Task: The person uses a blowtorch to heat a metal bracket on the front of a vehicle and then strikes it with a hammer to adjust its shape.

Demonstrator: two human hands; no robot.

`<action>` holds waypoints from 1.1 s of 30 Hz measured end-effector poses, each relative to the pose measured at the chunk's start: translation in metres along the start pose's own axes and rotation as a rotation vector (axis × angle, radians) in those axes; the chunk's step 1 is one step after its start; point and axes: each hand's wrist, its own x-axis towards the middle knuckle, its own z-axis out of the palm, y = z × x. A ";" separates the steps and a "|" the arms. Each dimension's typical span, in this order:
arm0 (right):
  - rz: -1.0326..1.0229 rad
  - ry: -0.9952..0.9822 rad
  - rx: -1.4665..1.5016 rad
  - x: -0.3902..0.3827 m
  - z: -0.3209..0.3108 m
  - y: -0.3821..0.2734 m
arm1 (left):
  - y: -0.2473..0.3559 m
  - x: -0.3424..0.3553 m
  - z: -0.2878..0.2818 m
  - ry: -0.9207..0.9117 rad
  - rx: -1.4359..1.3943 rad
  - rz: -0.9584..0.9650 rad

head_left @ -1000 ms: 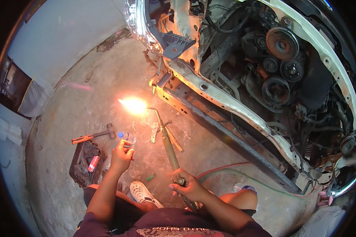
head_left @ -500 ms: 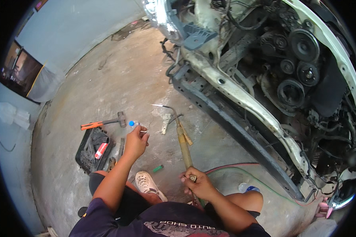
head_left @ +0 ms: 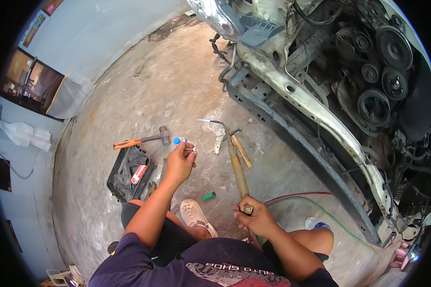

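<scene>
My right hand (head_left: 255,216) is closed round the rear end of a gas welding torch (head_left: 236,167), near its valve knob. The torch points away from me; its bent neck turns left, and a thin bluish-white flame (head_left: 204,120) burns at the tip. Pinched between the fingertips of my left hand (head_left: 179,165) is a thin, bent wire (head_left: 199,136). Its far end rises close to the flame; I cannot tell whether it touches. Something small and white shows at those fingertips. Just beyond that hand is a bottle with a blue cap (head_left: 177,140).
An orange-handled hammer (head_left: 141,140) and a black tray (head_left: 114,178) of dark bits lie left. A wooden-handled hammer (head_left: 242,150) lies beyond the torch. A green lighter (head_left: 209,196) is near my shoe. Red and green hoses (head_left: 311,202) run right, below an opened car front (head_left: 316,122).
My view has swung left, so everything sits further right in the picture. Both hands keep their grips. The wire now shows more clearly, reaching up toward the flame.
</scene>
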 end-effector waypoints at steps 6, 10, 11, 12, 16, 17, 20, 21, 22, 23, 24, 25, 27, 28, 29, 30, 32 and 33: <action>-0.008 0.011 0.033 0.006 -0.003 0.001 | 0.018 -0.007 0.003 -0.054 0.009 0.011; 0.027 0.020 0.010 0.007 -0.002 -0.002 | 0.023 -0.010 0.005 -0.052 0.002 0.003; 0.026 0.021 0.010 0.007 -0.001 -0.002 | 0.022 -0.010 0.004 -0.052 -0.003 0.004; 0.025 0.023 0.011 0.007 0.000 -0.002 | 0.022 -0.010 0.003 -0.051 -0.003 0.008; -0.006 0.021 0.017 0.008 0.001 0.003 | 0.015 -0.009 0.001 -0.047 0.012 0.034; 0.003 0.021 0.014 0.008 0.001 0.002 | 0.013 -0.008 0.000 -0.045 0.018 0.043; 0.025 0.024 0.007 0.007 0.002 -0.002 | 0.011 -0.008 0.001 -0.044 -0.011 0.035; 0.027 0.027 0.005 0.007 0.003 -0.003 | 0.011 -0.008 0.001 -0.049 -0.012 0.030; 0.029 0.030 0.002 0.006 0.004 -0.004 | 0.012 -0.009 0.001 -0.054 -0.013 0.025; 0.021 0.024 0.002 0.006 0.003 -0.003 | 0.014 -0.009 0.001 -0.058 -0.013 0.019; 0.012 0.017 0.002 0.007 0.003 -0.001 | 0.014 -0.010 0.001 -0.056 -0.016 0.021; 0.003 0.010 0.002 0.007 0.003 0.001 | 0.014 -0.010 0.001 -0.053 -0.019 0.023; 0.007 0.012 0.005 0.006 0.003 -0.001 | 0.017 -0.010 0.000 -0.051 -0.012 0.027; 0.009 0.013 0.007 0.006 0.004 -0.001 | 0.018 -0.010 0.000 -0.051 -0.002 0.028; 0.015 0.017 0.014 0.006 0.003 -0.001 | 0.020 -0.011 0.000 -0.052 0.008 0.030; 0.021 0.021 0.020 0.006 0.003 -0.001 | 0.021 -0.010 0.001 -0.057 0.009 0.025; 0.026 0.025 0.031 0.005 0.003 -0.001 | 0.023 -0.011 0.002 -0.066 0.011 0.017; 0.026 0.024 0.034 0.005 0.003 -0.003 | 0.019 -0.010 0.002 -0.058 -0.005 0.019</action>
